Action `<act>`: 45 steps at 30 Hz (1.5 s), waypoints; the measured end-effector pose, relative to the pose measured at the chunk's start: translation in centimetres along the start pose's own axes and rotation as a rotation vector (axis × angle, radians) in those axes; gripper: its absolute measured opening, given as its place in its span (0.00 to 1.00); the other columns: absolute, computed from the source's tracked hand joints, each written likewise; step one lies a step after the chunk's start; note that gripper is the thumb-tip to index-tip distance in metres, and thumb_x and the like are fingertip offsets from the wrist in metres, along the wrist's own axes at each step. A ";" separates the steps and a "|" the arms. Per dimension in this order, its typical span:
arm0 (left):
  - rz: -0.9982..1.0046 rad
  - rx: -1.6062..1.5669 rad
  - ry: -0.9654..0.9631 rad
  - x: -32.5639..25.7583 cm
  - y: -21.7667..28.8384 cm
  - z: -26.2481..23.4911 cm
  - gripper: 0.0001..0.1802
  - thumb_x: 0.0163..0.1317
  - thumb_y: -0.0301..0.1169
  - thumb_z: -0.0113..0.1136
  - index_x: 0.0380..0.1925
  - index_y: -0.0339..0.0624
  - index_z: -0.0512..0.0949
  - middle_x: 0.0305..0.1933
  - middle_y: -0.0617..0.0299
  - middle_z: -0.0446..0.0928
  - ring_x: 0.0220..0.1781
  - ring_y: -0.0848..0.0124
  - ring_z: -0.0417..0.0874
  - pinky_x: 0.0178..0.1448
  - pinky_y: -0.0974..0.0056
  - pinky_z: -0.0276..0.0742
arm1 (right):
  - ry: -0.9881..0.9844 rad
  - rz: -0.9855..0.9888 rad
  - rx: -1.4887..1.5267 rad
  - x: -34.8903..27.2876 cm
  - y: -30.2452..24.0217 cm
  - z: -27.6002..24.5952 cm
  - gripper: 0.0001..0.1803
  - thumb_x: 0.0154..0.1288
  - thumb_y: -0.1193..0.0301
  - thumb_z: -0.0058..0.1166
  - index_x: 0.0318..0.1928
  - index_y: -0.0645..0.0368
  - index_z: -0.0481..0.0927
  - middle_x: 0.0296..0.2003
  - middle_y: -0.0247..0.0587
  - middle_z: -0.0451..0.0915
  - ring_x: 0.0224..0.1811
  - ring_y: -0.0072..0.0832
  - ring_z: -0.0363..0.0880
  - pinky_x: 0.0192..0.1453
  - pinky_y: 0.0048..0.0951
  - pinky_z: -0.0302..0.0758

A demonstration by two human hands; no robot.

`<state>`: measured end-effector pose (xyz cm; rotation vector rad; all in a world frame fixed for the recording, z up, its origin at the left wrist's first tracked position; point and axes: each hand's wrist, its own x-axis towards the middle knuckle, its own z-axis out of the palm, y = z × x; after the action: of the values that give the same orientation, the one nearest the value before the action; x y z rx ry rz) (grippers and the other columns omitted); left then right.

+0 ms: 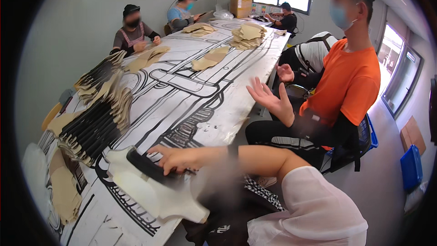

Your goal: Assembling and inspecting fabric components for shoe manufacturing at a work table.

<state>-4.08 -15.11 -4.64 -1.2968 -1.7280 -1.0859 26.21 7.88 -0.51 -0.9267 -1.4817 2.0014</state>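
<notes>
Right hand (175, 158): grip closed, fingers curled over the near end of a black-edged strip (148, 167), pressing it onto a cream cut piece (150, 193) that lies flat at the near edge of the surface (200, 105). Forearm enters from the lower right, sleeve white and sheer. Strip's long axis runs upper-left to lower-right; its free end lies to the left of the grip, away from the wrist. The cream piece extends below and to the right of the hand, one lobe overhanging the surface edge. Left hand: not in view, so its grip can't be told; right is the only hand on the work.

Counts: 1 strip, 1 cream piece under the hand. To the left, 1 long fanned stack of tan and black pcs (98, 118), well apart from the grip; individual pcs too many to count. More tan pcs (63, 191) lie at the near left. Further up the surface, approx. 5 tan piles (248, 35).

Others: person in an orange shirt (350, 82) seated just right, both hands raised and open, not touching the work. 3 more seated persons at the far end. Cardboard box (240, 1) by the window.
</notes>
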 end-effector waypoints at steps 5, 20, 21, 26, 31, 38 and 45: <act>0.088 -0.050 0.070 0.2 0.1 -0.2 0.10 0.66 0.25 0.54 0.34 0.28 0.81 0.40 0.43 0.81 0.39 0.52 0.82 0.39 0.58 0.79 | -0.062 0.179 -0.372 1.3 -1.3 -3.2 0.34 0.50 0.77 0.54 0.62 0.56 0.70 0.38 0.40 0.78 0.30 0.29 0.79 0.24 0.26 0.74; -0.026 -0.213 -0.129 -1.9 -2.4 0.1 0.12 0.58 0.18 0.52 0.42 0.29 0.76 0.48 0.44 0.77 0.50 0.48 0.78 0.54 0.53 0.74 | -0.292 -0.097 -1.604 9.7 -8.7 -0.1 0.35 0.44 0.72 0.51 0.58 0.29 0.76 0.33 0.41 0.83 0.34 0.36 0.81 0.36 0.37 0.76; -0.013 -0.212 -0.126 -1.1 -1.9 -0.4 0.10 0.60 0.17 0.48 0.39 0.28 0.77 0.43 0.43 0.78 0.43 0.49 0.79 0.47 0.55 0.75 | -0.323 -0.039 -1.638 10.0 -9.0 1.1 0.36 0.44 0.73 0.50 0.58 0.28 0.76 0.33 0.39 0.82 0.35 0.34 0.81 0.37 0.37 0.77; -0.102 -0.315 -0.244 1.5 -1.3 -1.9 0.09 0.53 0.16 0.56 0.36 0.32 0.78 0.39 0.47 0.79 0.37 0.53 0.80 0.41 0.59 0.76 | -0.138 -0.356 -1.478 9.6 -7.8 -2.0 0.24 0.56 0.73 0.49 0.54 0.36 0.78 0.29 0.40 0.82 0.31 0.37 0.81 0.39 0.36 0.77; -0.120 -0.319 -0.357 6.6 -4.0 -3.9 0.09 0.53 0.18 0.61 0.36 0.34 0.78 0.39 0.51 0.80 0.38 0.54 0.80 0.42 0.59 0.76 | 0.128 -0.643 -1.220 3.6 -6.7 -2.1 0.20 0.58 0.75 0.54 0.53 0.57 0.78 0.46 0.45 0.81 0.50 0.39 0.79 0.55 0.35 0.74; 0.024 -0.248 -0.482 15.9 -10.4 2.7 0.18 0.54 0.28 0.65 0.45 0.35 0.74 0.42 0.49 0.78 0.44 0.54 0.79 0.48 0.58 0.74 | 0.635 -0.523 -0.571 -2.5 0.5 -3.5 0.24 0.62 0.72 0.54 0.60 0.59 0.72 0.53 0.42 0.77 0.59 0.31 0.71 0.64 0.35 0.65; -0.222 -0.034 -0.398 21.5 -14.9 17.0 0.32 0.52 0.46 0.69 0.50 0.35 0.72 0.53 0.48 0.73 0.61 0.50 0.68 0.61 0.50 0.69 | 0.721 -0.478 -0.534 -2.2 2.6 -3.9 0.24 0.66 0.72 0.50 0.62 0.62 0.68 0.52 0.48 0.78 0.55 0.33 0.73 0.62 0.31 0.67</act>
<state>-24.65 6.36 4.74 -1.4411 -2.1985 -1.0307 30.65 8.01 -3.17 -1.1859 -1.5992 0.8028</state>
